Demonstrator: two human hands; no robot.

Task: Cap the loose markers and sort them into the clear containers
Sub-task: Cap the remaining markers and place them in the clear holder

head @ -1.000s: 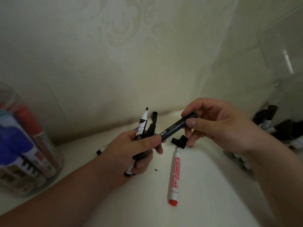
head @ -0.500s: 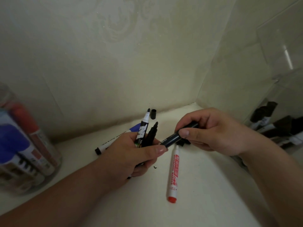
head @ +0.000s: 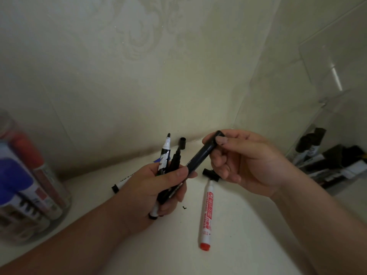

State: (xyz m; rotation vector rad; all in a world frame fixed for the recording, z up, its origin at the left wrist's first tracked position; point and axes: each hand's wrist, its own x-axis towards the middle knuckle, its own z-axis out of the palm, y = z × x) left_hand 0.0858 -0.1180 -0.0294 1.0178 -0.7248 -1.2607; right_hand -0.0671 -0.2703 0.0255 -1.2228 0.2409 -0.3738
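Your right hand (head: 244, 161) lifted the black marker (head: 200, 155) steeper, fingers curled round its upper end; your left hand (head: 156, 187) kept gripping its lower end and two uncapped pens (head: 164, 153) above the back corner of the surface (head: 248, 235).

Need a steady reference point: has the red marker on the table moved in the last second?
No. The red marker lies as before, its upper end beside the black cap, just right of the black speck.
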